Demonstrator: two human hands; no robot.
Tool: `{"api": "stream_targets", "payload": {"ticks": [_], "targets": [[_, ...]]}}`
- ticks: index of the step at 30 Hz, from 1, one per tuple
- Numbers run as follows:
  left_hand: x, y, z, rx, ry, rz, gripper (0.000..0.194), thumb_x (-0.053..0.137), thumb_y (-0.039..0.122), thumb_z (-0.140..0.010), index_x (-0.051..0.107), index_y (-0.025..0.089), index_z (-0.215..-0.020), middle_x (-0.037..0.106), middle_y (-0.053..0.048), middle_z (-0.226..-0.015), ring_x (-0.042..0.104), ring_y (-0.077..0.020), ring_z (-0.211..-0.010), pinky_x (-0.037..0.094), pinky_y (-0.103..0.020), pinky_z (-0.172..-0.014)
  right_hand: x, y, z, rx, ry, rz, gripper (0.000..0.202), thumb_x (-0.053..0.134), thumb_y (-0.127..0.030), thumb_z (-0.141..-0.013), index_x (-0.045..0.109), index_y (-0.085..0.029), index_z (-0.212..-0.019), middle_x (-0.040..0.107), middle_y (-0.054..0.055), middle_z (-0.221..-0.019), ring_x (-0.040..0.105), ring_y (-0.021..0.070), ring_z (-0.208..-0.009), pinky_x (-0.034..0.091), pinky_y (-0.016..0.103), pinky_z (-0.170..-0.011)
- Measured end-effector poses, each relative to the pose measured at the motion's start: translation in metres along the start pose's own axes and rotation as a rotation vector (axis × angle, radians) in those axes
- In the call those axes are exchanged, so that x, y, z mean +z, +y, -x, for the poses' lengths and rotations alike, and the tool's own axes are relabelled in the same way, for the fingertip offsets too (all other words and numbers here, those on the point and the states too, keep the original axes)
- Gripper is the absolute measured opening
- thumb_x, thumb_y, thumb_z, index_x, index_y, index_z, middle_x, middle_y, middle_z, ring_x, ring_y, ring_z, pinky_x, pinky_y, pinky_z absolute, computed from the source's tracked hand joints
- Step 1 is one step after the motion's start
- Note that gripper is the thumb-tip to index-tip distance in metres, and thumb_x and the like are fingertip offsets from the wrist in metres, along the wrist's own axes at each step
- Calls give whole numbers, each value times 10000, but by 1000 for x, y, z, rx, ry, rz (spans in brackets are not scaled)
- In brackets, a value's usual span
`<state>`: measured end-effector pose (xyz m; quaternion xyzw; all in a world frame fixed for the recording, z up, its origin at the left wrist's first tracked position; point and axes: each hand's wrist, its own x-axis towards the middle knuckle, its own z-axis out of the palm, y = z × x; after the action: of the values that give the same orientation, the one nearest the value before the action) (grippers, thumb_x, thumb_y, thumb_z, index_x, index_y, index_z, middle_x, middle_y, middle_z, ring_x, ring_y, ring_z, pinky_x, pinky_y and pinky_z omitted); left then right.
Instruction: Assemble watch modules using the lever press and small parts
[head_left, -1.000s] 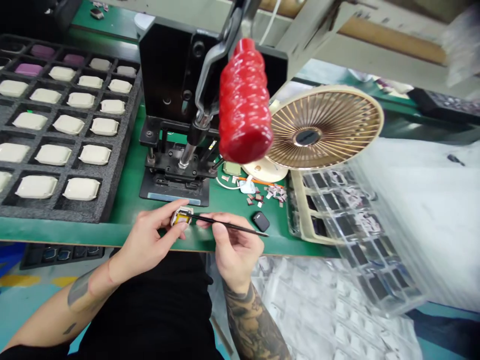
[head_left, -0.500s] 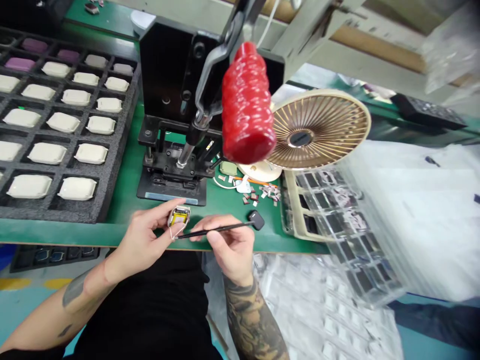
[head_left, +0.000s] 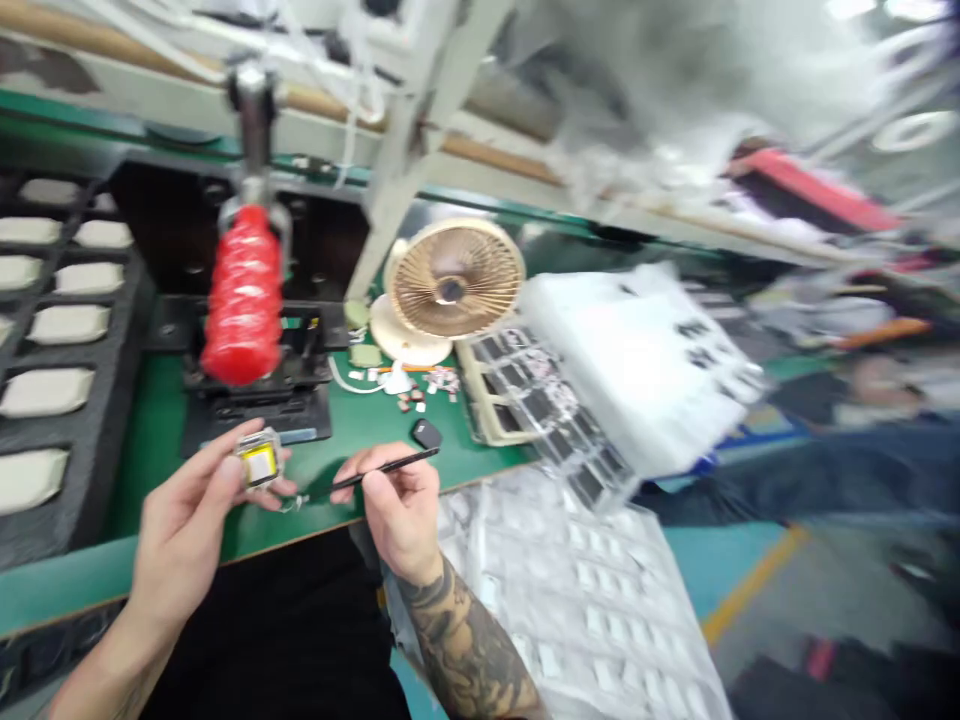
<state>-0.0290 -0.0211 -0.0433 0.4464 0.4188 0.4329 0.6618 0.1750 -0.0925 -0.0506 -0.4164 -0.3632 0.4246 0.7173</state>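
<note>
Tweezers (head_left: pixel 409 459) now sit farther from the open device housing (head_left: pixel 259 462), right hand (head_left: pixel 405 525) in closed grip about them, left hand (head_left: pixel 176 525) pinching the housing, best steadied by its rim.

Between the left hand (head_left: pixel 184 515) and the right hand (head_left: pixel 397 510) is a narrow gap over the green table (head_left: pixel 161 400), partly taken up by a small clear scrap (head_left: pixel 296 503) beside the left fingers. The black press (head_left: pixel 307 235) closes off the way behind the left hand, and its red handle (head_left: pixel 244 300) overhangs the base. A slim lane of table runs between the press and the foam tray (head_left: pixel 97 480). Beyond the right hand, a black case (head_left: pixel 426 433), loose small parts (head_left: pixel 442 382) and a white cable (head_left: pixel 349 385) break up the surface, with the fan (head_left: pixel 456 280) behind them. A short passage separates the case from the clear trays (head_left: pixel 555 420), which block the right side.
</note>
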Motion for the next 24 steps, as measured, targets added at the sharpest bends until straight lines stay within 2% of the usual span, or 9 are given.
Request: {"api": "stream_targets", "payload": {"ticks": [4, 7, 8, 10, 12, 15, 17, 22, 24], "targets": [[-7, -8, -4, -4, 13, -121, 604, 913, 489, -967, 748, 211, -1477, 882, -105, -1186, 877, -267, -912, 748, -289, -786, -50, -68, 6, -156, 57, -2, 323, 849, -450, -994, 627, -251, -870, 665, -39, -641, 608, 141, -514, 513, 257, -507], [-9, -11, -3, 25, -52, -244, 587, 894, 543, -967, 770, 236, -1452, 887, -82, -1151, 873, -241, -896, 745, -250, -818, -108, -139, -7, -356, 169, 253, 424, 885, -479, -927, 579, -241, -755, 542, -70, -521, 513, 132, -452, 491, 279, -515], [-9, -12, -3, 28, -64, -268, 597, 884, 553, -973, 761, 247, -1471, 888, -77, -1157, 874, -238, -900, 745, -248, -835, -128, -159, -16, -430, 271, 396, 454, 899, -515, -907, 589, -235, -728, 559, -58, -528, 532, 141, -458, 490, 289, -504], [-10, -15, -3, 32, -84, -286, 654, 887, 565, -967, 726, 267, -1527, 890, -73, -1181, 881, -245, -920, 749, -254, -846, -159, -189, -38, -610, 555, 574, 343, 939, -439, -894, 701, -203, -817, 697, -19, -670, 646, 145, -564, 540, 286, -578], [-11, -18, -4, 40, -95, -284, 682, 903, 572, -947, 720, 268, -1529, 888, -79, -1218, 889, -260, -948, 752, -256, -843, -174, -200, -56, -795, 771, 690, 258, 929, -393, -925, 791, -179, -965, 786, 17, -825, 748, 163, -699, 594, 298, -681], [-15, -21, -5, 48, -77, -310, 559, 900, 577, -945, 793, 233, -1373, 879, -96, -1270, 892, -260, -965, 747, -238, -847, -161, -181, -58, -960, 873, 855, 202, 861, -370, -1008, 840, -201, -1116, 822, 42, -967, 799, 192, -823, 640, 347, -787], [-15, -20, -5, 66, -69, -343, 487, 891, 570, -956, 813, 213, -1279, 882, -104, -1256, 889, -247, -937, 744, -237, -864, -136, -151, -44, -962, 720, 962, 147, 813, -292, -1049, 843, -243, -1184, 820, 42, -1011, 794, 198, -875, 649, 368, -820], [-4, -8, -5, 131, -129, -392, 417, 853, 542, -1000, 797, 211, -1246, 892, -100, -1187, 886, -245, -933, 749, -263, -848, -74, -67, -24, -910, -288, 1422, 268, 645, -147, -1120, 766, -209, -1350, 828, 89, -1104, 763, 231, -1033, 624, 405, -882], [2, -9, -6, 146, -157, -425, 404, 839, 532, -1015, 796, 221, -1269, 889, -94, -1199, 886, -257, -977, 754, -290, -860, -61, -45, -29, -830, -497, 1626, 247, 586, -156, -1150, 751, -163, -1334, 821, 106, -1132, 733, 237, -1068, 592, 403, -895]]}}
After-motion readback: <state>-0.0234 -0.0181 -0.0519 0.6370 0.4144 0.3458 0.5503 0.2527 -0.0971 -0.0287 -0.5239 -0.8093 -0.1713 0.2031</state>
